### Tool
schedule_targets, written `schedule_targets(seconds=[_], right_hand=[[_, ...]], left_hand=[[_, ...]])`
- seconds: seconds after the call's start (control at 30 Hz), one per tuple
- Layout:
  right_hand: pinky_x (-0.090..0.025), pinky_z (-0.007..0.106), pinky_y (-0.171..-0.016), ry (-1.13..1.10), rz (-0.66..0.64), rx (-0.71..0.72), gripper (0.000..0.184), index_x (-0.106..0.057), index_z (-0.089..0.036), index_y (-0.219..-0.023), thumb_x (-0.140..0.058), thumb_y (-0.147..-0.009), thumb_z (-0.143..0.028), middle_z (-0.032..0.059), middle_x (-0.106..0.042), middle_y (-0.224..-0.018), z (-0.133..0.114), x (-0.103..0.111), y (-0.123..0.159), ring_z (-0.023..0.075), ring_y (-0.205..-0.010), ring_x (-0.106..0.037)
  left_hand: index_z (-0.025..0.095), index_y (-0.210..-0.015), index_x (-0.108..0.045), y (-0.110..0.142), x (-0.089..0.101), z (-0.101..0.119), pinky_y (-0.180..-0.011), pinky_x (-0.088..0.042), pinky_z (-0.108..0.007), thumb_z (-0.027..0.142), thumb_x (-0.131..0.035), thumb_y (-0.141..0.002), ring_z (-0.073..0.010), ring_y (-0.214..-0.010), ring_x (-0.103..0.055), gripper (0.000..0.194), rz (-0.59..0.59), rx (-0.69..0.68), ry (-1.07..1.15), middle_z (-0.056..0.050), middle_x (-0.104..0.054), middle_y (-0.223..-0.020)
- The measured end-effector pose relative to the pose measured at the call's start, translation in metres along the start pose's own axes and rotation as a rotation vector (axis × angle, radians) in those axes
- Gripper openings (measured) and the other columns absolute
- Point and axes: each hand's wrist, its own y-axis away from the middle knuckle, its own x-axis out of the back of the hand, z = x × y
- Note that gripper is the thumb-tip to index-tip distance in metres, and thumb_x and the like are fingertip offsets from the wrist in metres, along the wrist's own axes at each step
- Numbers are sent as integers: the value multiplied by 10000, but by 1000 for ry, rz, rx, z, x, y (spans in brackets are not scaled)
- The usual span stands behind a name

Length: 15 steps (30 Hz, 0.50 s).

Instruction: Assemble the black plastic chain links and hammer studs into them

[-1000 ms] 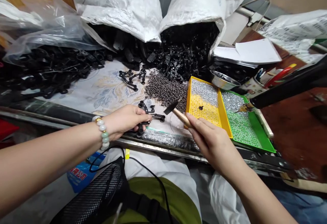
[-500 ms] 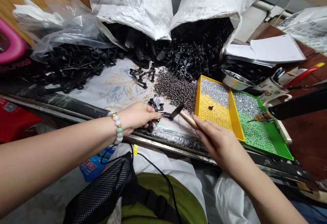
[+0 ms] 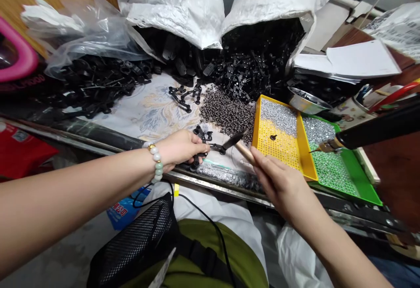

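Observation:
My left hand (image 3: 183, 148) is closed around a black plastic linkage part (image 3: 197, 137) with round knobs, near the front edge of the table. One thin arm of that part points right, toward the tool in my other hand. My right hand (image 3: 278, 174) grips the light wooden handle of a small hammer (image 3: 234, 140). The dark hammer head lies just above the tip of the arm; whether they touch, I cannot tell. Behind my left hand, several similar black linkages (image 3: 183, 97) rest on the patterned tabletop. A heap of small dark rivet-like pieces (image 3: 226, 112) spreads behind the hammer.
On the right stand a yellow tray (image 3: 306, 148) and a green tray (image 3: 364, 185), both holding small silvery pieces. An electric screwdriver (image 3: 361, 130) hangs over the green one. White sacks (image 3: 170, 8) spill black parts at the back. More black parts (image 3: 98, 82) lie left.
The view has shifted slightly, moving most things a little right. The screwdriver's tip has swung left toward the yellow tray. Both hands keep their holds, with the hammer still beside the part.

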Motion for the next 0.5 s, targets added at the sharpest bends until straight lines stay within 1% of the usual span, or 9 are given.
schedule_targets(seconds=[0.07,0.13,0.23,0.3,0.37,0.43,0.5], right_hand=[[-509,320,-799,-2,-28,-23,431,-381,-172,-1280,-428,-853,-147,119,-586,-1084,-2,-2,1,203,-942,-596],[-510,315,-781,5,-8,-47,427,-382,-164,-1281,-421,-856,-153,125,-589,-1069,-4,-2,1,206,-924,-599],[-514,299,-727,9,-40,-37,387,-430,-160,-1247,-411,-860,-166,117,-601,-1011,0,2,4,197,-855,-611],[-502,276,-705,24,14,-73,382,-439,-164,-1241,-416,-860,-176,110,-584,-997,9,10,9,182,-842,-599],[-485,257,-648,105,69,-140,390,-434,-179,-1250,-417,-861,-193,100,-562,-967,23,19,18,169,-795,-585],[-465,247,-570,233,35,-189,384,-450,-199,-1242,-403,-861,-208,88,-546,-914,41,25,27,160,-718,-567],[-445,250,-511,342,-46,-203,370,-486,-213,-1216,-390,-858,-206,81,-542,-869,56,27,35,162,-666,-551]], left_hand=[[145,-518,-533,0,0,0,-406,-233,-183,315,-592,-668,-72,-384,-357,234,0,1,-6,9,-527,-445],[146,-530,-534,0,-1,-1,-407,-229,-184,323,-585,-672,-71,-383,-351,232,-2,-3,-11,9,-532,-451],[147,-550,-532,0,-1,-4,-413,-230,-191,344,-581,-675,-79,-395,-360,238,-11,-20,-18,11,-528,-456],[151,-573,-529,1,0,-6,-429,-252,-195,366,-572,-688,-90,-419,-382,247,-32,-45,-20,17,-519,-463],[157,-592,-520,5,2,-7,-465,-287,-200,393,-548,-721,-99,-458,-404,271,-50,-110,-25,22,-518,-486],[166,-618,-511,11,3,-8,-503,-315,-207,415,-512,-764,-108,-498,-422,289,-42,-205,-37,27,-525,-518],[179,-650,-507,20,3,-9,-537,-343,-219,416,-483,-797,-121,-535,-453,280,-8,-294,-72,28,-537,-548]])
